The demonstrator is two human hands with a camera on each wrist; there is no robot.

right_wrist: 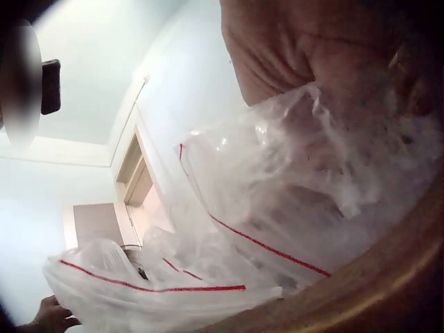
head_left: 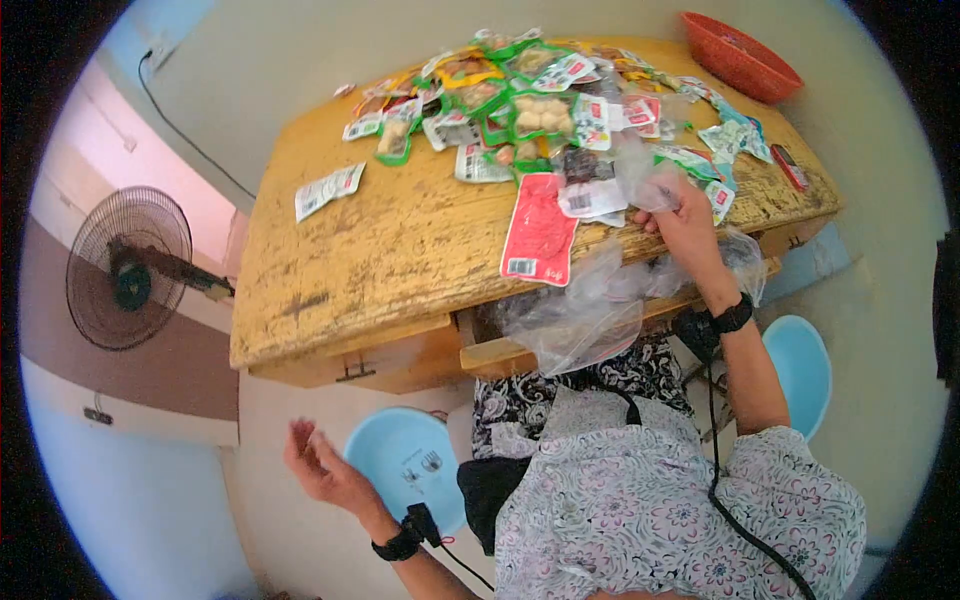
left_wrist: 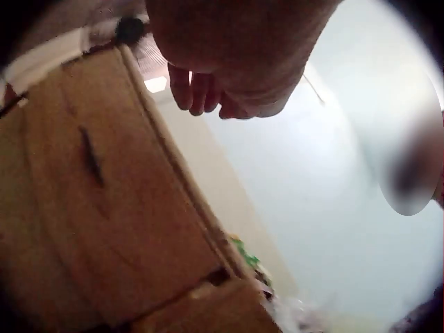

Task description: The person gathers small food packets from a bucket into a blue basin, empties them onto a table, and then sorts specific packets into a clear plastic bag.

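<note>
My right hand (head_left: 688,228) is over the table's front edge, its fingers curled on a crumpled clear plastic bag (head_left: 638,172). In the right wrist view, clear zip bags (right_wrist: 270,239) with red strips lie close under that hand (right_wrist: 298,55). More clear bags (head_left: 575,315) spill over the open drawer (head_left: 500,357). A red packet (head_left: 541,230) and a dark-filled packet (head_left: 585,175) lie left of the right hand. Away from the table, my left hand (head_left: 325,470) hangs in the air by a blue basin (head_left: 400,450), fingers loose and holding nothing.
Many snack packets (head_left: 540,115) are heaped along the back of the wooden table (head_left: 400,250). One white packet (head_left: 330,190) lies apart at left. A red basket (head_left: 740,60) and a phone-like object (head_left: 789,167) are at right. A fan (head_left: 130,268) stands left; another blue basin (head_left: 800,375) is right.
</note>
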